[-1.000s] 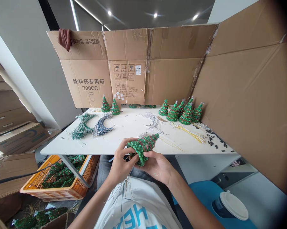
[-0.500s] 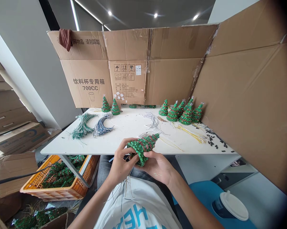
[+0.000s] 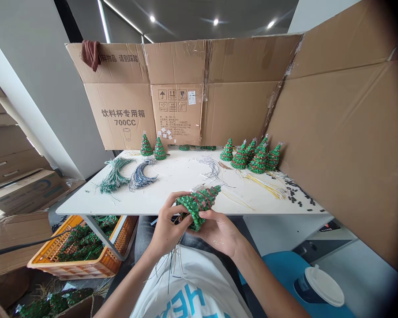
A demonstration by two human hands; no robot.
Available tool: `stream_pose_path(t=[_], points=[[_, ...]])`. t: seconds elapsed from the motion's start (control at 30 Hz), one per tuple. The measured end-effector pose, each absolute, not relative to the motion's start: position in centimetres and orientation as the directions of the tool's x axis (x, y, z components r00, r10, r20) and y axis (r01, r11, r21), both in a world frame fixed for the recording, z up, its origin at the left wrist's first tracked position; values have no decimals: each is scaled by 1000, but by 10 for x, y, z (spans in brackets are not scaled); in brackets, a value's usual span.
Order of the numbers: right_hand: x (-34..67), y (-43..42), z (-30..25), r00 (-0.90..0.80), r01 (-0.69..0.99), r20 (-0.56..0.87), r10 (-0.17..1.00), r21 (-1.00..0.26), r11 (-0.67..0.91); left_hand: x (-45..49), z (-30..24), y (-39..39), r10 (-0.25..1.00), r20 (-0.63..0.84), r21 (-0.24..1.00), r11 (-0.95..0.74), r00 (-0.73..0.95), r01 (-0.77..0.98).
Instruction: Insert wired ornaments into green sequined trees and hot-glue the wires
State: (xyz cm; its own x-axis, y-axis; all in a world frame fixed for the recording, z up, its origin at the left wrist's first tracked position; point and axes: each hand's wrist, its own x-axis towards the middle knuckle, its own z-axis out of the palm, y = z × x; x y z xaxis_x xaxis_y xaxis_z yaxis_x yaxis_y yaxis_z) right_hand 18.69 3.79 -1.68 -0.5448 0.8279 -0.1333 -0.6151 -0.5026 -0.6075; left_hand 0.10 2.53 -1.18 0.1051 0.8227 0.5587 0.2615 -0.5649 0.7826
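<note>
A small green glitter tree with a red garland lies tilted in both my hands, just below the white table's front edge, its tip pointing right. My left hand pinches the tree's base, where thin wires hang down over my lap. My right hand cups the tree from underneath, fingers curled round it.
Wire bundles lie on the table: green, blue-grey, white, yellow. Finished trees stand at the back left and back right. Cardboard walls enclose the table. An orange crate sits underneath, a lidded cup at right.
</note>
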Motion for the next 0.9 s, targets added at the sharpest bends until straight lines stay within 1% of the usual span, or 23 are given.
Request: stream_pose_path(t=[0.57,0.9], points=[[187,37,-17,-545,-605,-120,830,-628,-489,1,-11,25,826,554,791,-562,107,242],[187,31,-5,-529,-638,4,849,-661,-394,-10,-9,26,810,557,794,-584,183,168]])
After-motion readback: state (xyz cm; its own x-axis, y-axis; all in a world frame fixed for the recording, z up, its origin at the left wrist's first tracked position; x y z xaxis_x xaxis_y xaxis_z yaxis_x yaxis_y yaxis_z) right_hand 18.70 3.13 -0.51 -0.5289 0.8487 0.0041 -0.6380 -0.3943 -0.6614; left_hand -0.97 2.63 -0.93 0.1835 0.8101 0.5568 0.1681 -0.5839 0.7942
